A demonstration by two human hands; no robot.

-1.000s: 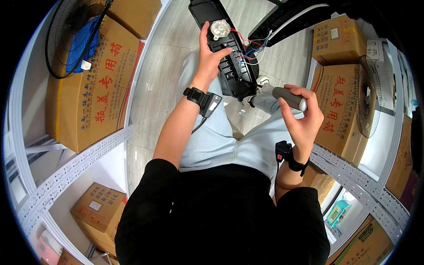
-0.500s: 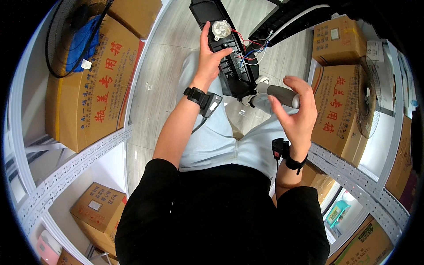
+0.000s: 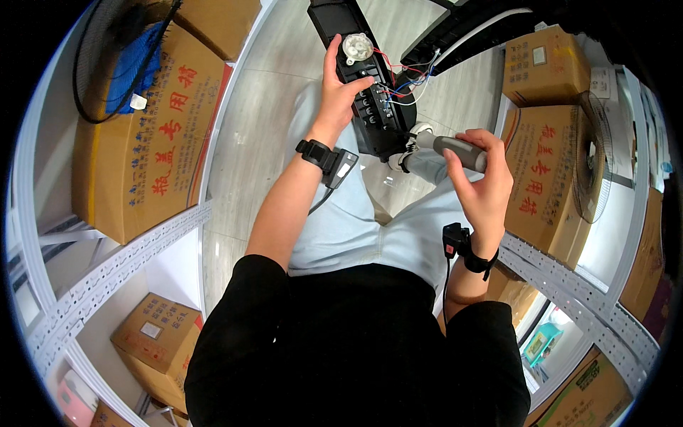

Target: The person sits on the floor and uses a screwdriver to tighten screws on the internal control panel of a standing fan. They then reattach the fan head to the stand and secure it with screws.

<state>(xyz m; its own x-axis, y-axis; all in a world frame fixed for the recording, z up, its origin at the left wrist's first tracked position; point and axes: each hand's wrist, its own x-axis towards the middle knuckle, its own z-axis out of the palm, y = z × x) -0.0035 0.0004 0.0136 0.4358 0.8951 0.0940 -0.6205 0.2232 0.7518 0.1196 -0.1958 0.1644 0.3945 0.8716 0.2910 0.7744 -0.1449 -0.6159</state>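
My left hand (image 3: 336, 96) grips a long black plastic panel (image 3: 321, 16) along its left edge, thumb lying across it. The panel carries a round whitish motor-like part (image 3: 357, 48), a row of small black controls and red, blue and white wires (image 3: 405, 84) running to a dark assembly (image 3: 445, 46) at upper right. My right hand (image 3: 482, 171) holds a grey screwdriver (image 3: 462, 149) at its handle, fingers curled over it. The screwdriver's shaft points left toward the panel's lower end; whether the tip touches it I cannot tell.
Metal shelving (image 3: 121, 267) on both sides holds cardboard boxes (image 3: 537, 160). A black fan guard and blue blade (image 3: 139, 64) lie at upper left, a wire guard (image 3: 594, 185) at right. My legs (image 3: 320, 220) and shoes (image 3: 402, 160) are below the panel on the grey floor (image 3: 252, 96).
My right hand and screwdriver have shifted slightly up and left over the last second, with the fingers briefly loosening and curling round the handle again. My left hand is almost unchanged.
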